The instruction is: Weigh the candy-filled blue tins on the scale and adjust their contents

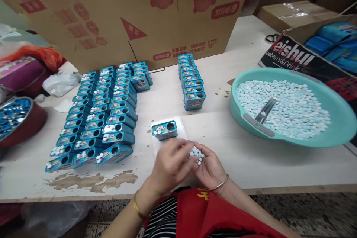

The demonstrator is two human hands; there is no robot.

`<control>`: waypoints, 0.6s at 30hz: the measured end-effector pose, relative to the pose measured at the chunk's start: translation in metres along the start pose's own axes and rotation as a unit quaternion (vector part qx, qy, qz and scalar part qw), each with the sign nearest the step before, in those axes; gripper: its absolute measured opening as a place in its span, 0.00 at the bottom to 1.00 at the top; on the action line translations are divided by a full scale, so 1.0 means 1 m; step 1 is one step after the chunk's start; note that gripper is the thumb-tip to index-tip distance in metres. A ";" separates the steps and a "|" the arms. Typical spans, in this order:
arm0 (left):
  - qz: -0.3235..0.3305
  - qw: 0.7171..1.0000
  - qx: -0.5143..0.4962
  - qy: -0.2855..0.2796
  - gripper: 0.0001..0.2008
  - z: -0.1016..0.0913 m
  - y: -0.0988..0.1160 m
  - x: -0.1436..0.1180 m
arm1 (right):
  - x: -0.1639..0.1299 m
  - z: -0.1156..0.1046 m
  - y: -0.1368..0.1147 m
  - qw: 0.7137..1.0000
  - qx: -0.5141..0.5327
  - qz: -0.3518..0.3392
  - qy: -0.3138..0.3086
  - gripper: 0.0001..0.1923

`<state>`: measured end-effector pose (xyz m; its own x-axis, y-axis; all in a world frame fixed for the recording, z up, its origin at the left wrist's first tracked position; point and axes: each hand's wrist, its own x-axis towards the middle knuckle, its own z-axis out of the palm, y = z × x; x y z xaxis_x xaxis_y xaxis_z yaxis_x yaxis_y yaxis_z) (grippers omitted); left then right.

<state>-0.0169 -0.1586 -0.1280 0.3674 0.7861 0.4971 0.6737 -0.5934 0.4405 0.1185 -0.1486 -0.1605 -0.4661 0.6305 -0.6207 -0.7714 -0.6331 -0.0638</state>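
My right hand (210,167) is cupped, palm up, around a small pile of white and pale blue candies (196,154). Over that palm, my left hand (173,163) bends its fingers toward the candies; motion blurs the fingertips, so any candy in them is hidden. Just beyond my hands, a blue candy tin (164,130) with a round dark opening stands on a small white platform (181,128). Two white candies rest on the tin's top at its left end.
Rows of blue tins (93,119), many topped with white candies, stand at left. A shorter row of tins (194,100) is ahead. At right, a turquoise basin (242,119) holds candies and a metal scoop (266,109). Behind stands a large carton (167,26); a red bowl (36,119) is far left.
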 end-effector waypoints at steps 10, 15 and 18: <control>-0.051 0.987 0.150 -0.023 0.12 -0.054 -0.068 -0.006 | 0.007 0.015 0.007 0.998 -0.053 0.008 0.026 0.10; -0.057 0.981 0.114 -0.148 0.07 -0.068 -0.071 0.014 | 0.009 0.010 0.012 0.998 -0.055 0.013 0.019 0.08; -0.079 0.985 0.058 -0.139 0.05 -0.073 -0.071 0.022 | 0.010 0.009 0.014 0.998 -0.050 0.022 0.011 0.08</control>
<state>-0.1031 -0.1123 -0.0940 0.4028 0.8938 0.1973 0.7992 -0.4485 0.4001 0.0990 -0.1472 -0.1610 -0.4885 0.5919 -0.6411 -0.7025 -0.7026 -0.1134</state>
